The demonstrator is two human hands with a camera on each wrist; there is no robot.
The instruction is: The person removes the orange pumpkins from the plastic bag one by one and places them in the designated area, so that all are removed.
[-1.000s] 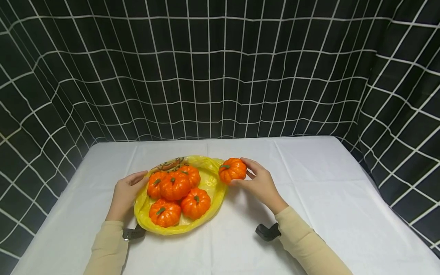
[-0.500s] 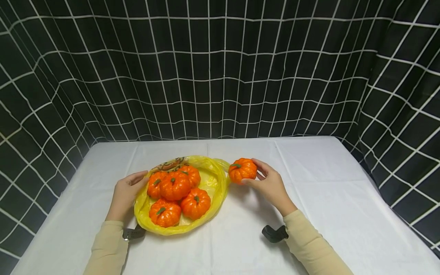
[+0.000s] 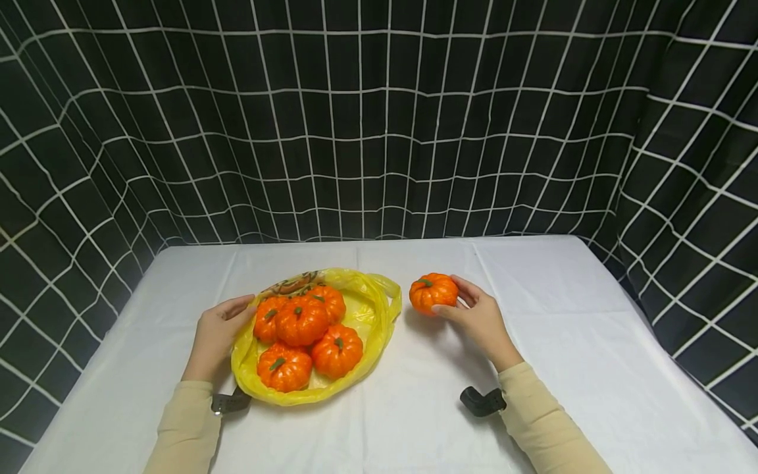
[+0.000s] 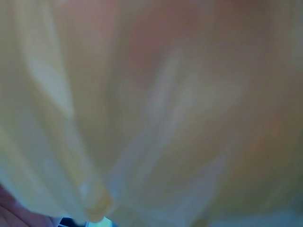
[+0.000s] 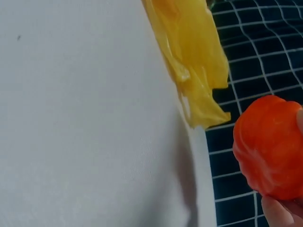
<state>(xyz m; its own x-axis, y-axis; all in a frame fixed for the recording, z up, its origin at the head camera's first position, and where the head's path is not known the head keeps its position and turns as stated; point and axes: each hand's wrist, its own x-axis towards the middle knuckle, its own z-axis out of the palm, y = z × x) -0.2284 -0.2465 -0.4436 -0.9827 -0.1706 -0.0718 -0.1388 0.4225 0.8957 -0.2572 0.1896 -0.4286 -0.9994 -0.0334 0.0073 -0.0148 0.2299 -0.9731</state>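
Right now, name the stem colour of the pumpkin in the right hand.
The stem is green, clearest in the head view.

Your right hand (image 3: pixel 482 322) holds a small orange pumpkin (image 3: pixel 433 295), ribbed and glossy, between thumb and fingers; its short green stem faces up, and it is just beside the bag's right end, well apart from the other pumpkins. Your left hand (image 3: pixel 219 336) holds the left rim of the yellow bag (image 3: pixel 381 332), a thin, crinkled plastic one lying with its mouth open upward, a loose loop at its far right and dark printing along its far edge. Five similar pumpkins (image 3: pixel 337 351) rest inside: three crowded together, the middle one overlapping its neighbours, and two nearer you, stems visible.
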